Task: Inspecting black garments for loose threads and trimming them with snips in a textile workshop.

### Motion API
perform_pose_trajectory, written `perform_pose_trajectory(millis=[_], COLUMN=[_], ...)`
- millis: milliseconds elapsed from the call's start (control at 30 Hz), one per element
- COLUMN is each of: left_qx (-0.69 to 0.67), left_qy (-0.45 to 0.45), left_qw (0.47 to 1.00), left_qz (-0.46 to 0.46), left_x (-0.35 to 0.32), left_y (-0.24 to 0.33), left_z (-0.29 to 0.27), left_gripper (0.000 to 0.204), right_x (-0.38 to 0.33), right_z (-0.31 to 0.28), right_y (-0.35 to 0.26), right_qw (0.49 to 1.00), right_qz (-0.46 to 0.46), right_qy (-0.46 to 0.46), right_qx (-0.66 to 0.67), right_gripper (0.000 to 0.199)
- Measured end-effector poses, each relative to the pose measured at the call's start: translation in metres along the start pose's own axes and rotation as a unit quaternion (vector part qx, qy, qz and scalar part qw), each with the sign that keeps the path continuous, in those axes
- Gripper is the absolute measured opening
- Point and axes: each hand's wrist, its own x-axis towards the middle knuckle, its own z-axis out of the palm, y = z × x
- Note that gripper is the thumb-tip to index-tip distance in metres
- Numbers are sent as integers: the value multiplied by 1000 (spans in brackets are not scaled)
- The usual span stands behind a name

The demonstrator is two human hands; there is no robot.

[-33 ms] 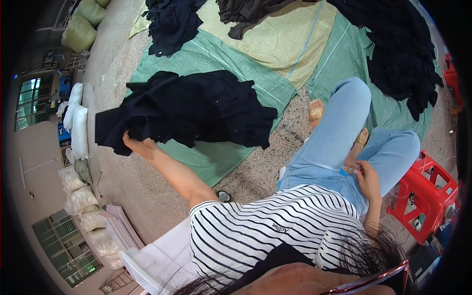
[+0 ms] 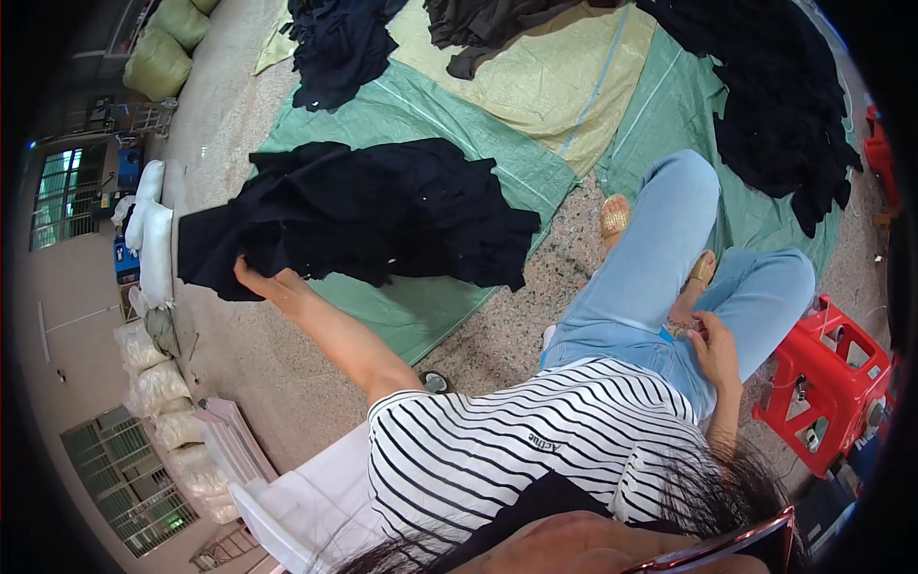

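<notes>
My left hand (image 2: 260,279), arm stretched out to the left, is closed on the near edge of a dark navy cloth piece (image 2: 212,251). That piece is at the left end of a long heap of dark cloth (image 2: 411,210), which lies on a green woven sheet (image 2: 421,320) on the floor. Part of the fingers is hidden by the cloth. My right hand (image 2: 717,356) rests on my lap against light blue jeans, its fingers loosely bent and a little apart. I see nothing held in it.
More dark cloth heaps lie at the far left (image 2: 339,48) and far right (image 2: 775,105). A brown heap (image 2: 488,24) lies on a yellow sheet (image 2: 516,96). At right stands a red plastic stool (image 2: 827,373). White sacks (image 2: 153,239) line the left wall.
My left hand and the end of the dark cloth it grips have shifted slightly to the left. My right hand stays in place.
</notes>
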Motion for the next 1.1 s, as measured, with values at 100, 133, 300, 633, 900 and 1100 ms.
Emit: perform_pose_trajectory(millis=[100, 133, 300, 633, 900, 1100], left_qx=[-51, -74, -220, -281, -315, -341], left_qy=[-107, -163, -457, -714, -566, -507], left_qw=[993, 984, 860, 560, 748, 781], left_qz=[-11, -20, -54, 312, 148, 128], left_x=[12, 18, -56, -238, -250, -257], left_y=[74, 95, 277, 477, 410, 433], left_z=[23, 33, 122, 227, 196, 171], left_gripper=[34, 35, 38, 81, 35, 20], right_x=[-6, -7, -24, -128, -119, -35], right_z=[-5, -7, -31, -48, -12, -68], right_y=[2, 2, 4, 103, 147, 74], right_qw=[999, 999, 987, 865, 863, 877], right_qz=[-17, -20, -76, 224, 118, -80], right_qy=[10, 20, 132, 450, 474, 463], right_qx=[29, 29, 56, 11, 128, -98], right_gripper=[33, 33, 32, 28, 39, 55])
